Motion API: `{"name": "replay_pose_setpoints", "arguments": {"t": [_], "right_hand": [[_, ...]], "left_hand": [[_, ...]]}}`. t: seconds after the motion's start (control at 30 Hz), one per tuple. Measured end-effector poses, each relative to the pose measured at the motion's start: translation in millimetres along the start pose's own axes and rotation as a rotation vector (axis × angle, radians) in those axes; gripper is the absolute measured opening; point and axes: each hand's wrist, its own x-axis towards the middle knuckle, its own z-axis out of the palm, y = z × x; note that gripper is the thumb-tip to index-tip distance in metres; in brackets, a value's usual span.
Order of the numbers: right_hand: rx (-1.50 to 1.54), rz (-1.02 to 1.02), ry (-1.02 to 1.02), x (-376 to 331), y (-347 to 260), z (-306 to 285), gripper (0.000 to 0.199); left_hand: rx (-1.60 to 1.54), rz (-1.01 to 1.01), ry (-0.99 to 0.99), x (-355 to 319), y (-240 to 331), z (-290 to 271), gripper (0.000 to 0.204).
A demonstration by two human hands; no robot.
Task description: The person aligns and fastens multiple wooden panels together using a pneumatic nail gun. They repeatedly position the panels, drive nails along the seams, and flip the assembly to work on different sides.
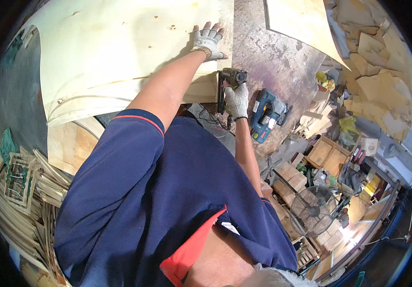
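Note:
A large pale plywood sheet [120, 38] lies over the worktable, with a few brown knots in its face. My left hand [208, 40], in a fingerless white glove, rests flat on the sheet near its right edge, fingers spread. Lower and to the right, my gloved right hand [237, 100] is wrapped round a black nail gun [234, 75]. The gun stands at the sheet's near right corner; whether its tip touches the wood is hidden. Just right of that hand, a blue jigsaw [267, 115] lies on the stained tabletop [277, 62].
Another plywood piece [304, 24] overhangs the table's far right. A floor fan [314, 209], wooden boxes [328, 155] and scrap wood crowd the right side. Stacked thin wood strips [19, 229] and a crate [20, 182] stand at left. A hose and cables [208, 117] hang below the gun.

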Motion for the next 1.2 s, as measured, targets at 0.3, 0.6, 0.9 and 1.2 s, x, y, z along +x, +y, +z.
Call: {"name": "replay_pose_setpoints", "arguments": {"t": [0.3,0.6,0.9,1.2], "right_hand": [[-0.049,0.04,-0.039,30.3,-1.8,6.3,0.04],[-0.081,0.031,-0.051,39.6,-14.6,7.4,0.042],[-0.225,-0.043,-0.099,29.6,-15.5,-1.4,0.045],[-0.268,-0.067,-0.068,25.3,14.2,-0.7,0.038]], "left_hand": [[-0.084,-0.104,-0.068,7.0,8.2,-12.0,0.127],[-0.13,-0.119,-0.102,16.6,9.9,-5.6,0.125],[-0.159,-0.108,-0.088,11.2,8.9,-11.3,0.13],[-0.167,-0.107,-0.067,7.9,9.0,-12.2,0.13]]}}
